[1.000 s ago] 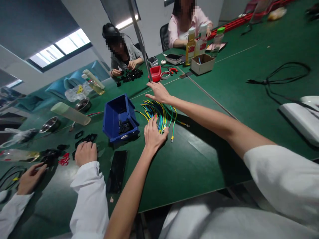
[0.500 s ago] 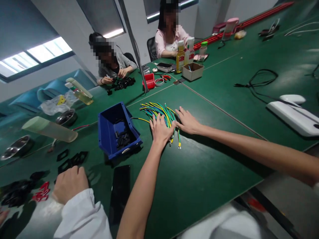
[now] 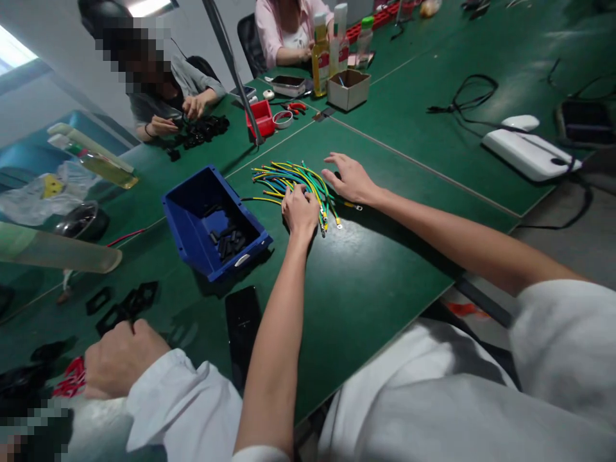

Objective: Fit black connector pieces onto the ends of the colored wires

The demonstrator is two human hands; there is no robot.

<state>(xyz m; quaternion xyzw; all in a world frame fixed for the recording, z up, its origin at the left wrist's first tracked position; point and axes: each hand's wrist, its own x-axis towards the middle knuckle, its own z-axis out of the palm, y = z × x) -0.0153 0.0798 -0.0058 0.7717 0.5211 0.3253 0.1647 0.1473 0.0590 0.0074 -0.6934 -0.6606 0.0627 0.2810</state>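
Note:
A loose bundle of yellow-green wires (image 3: 315, 181) with some blue among them lies on the green table, metal ring terminals toward me. My left hand (image 3: 301, 210) rests on the near left of the bundle, its fingers curled down over some wires; the fingertips are hidden. At the bundle's right side is my right hand (image 3: 353, 179), thumb and fingers apart. Something dark shows under its palm, and a ring terminal (image 3: 359, 207) sticks out below it. Left of the bundle stands a blue bin (image 3: 187, 221) with small black pieces (image 3: 228, 240) inside.
A phone (image 3: 243, 327) lies beside my left forearm. A neighbour's hand (image 3: 125, 356) is at lower left, near black frames (image 3: 129, 305) and red parts (image 3: 71, 378). Across the table, a metal pole (image 3: 235, 74), a red bin (image 3: 261, 117), a cardboard box (image 3: 349, 90) and bottles stand near two people.
The view has tilted down and turned. My left fingers, spread flat on the wires before, are now curled. My right hand has shifted slightly away from the left; a ring terminal now shows beneath it.

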